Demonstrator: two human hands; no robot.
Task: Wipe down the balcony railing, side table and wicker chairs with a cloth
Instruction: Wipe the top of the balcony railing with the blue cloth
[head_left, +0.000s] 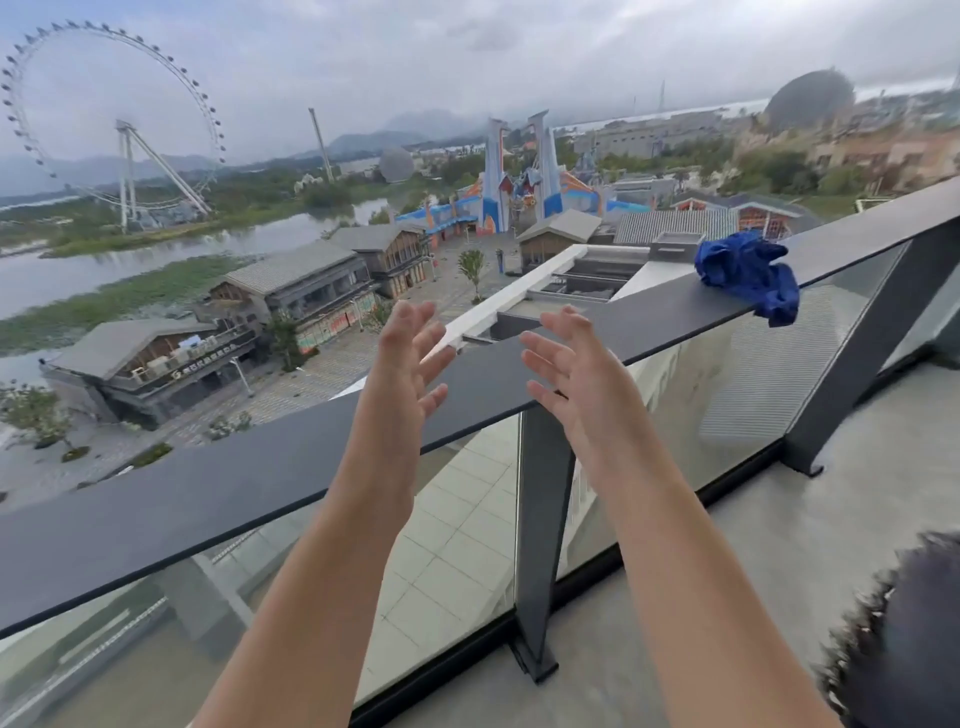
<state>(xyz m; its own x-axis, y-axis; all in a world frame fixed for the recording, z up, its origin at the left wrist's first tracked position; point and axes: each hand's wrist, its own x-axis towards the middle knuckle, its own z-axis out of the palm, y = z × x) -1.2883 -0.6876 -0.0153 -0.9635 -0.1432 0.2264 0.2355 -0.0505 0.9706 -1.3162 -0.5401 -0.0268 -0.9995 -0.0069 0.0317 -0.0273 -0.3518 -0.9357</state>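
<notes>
A dark grey balcony railing (208, 499) runs from lower left to upper right across the head view. A crumpled blue cloth (745, 273) lies on its flat top at the right, one corner hanging over the near edge. My left hand (408, 358) and my right hand (576, 374) are raised over the middle of the rail, palms facing each other, fingers spread and straight. Neither hand holds anything or touches the cloth, which lies well to the right of my right hand.
Glass panels (457, 571) fill the space under the rail between dark posts (543, 545). A grey concrete floor (779, 561) lies at the lower right. A dark, fuzzy-edged object (904, 634) fills the bottom right corner. Beyond the rail lies a long drop to buildings and a Ferris wheel.
</notes>
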